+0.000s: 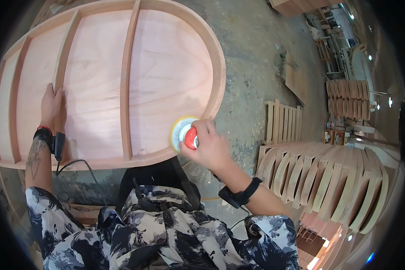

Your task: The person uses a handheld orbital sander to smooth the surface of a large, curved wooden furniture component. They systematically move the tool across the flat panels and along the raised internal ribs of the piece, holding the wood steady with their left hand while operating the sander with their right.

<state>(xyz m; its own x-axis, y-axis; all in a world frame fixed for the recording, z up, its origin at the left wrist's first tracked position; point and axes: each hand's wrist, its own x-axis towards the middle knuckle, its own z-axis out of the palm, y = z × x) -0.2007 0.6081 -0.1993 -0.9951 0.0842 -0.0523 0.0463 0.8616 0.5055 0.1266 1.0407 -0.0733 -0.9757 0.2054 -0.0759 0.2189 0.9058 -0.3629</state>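
A large oval wooden panel [166, 67] with a raised rim and several cross ribs lies in front of me. My left hand [51, 104] rests flat on it beside one rib, near the left end. My right hand [208, 145] grips a small red sander [191, 137] whose round pad [179, 132] presses against the panel's rim at its lower right curve. The pad looks blurred. Both wrists carry black bands, and a cable runs from the left one.
A row of curved wooden frames [328, 180] stands stacked at the right. A slatted wooden piece [283, 121] lies on the dusty concrete floor [256, 45] beyond it. More stacked wood [348, 96] and workbenches sit at the far right.
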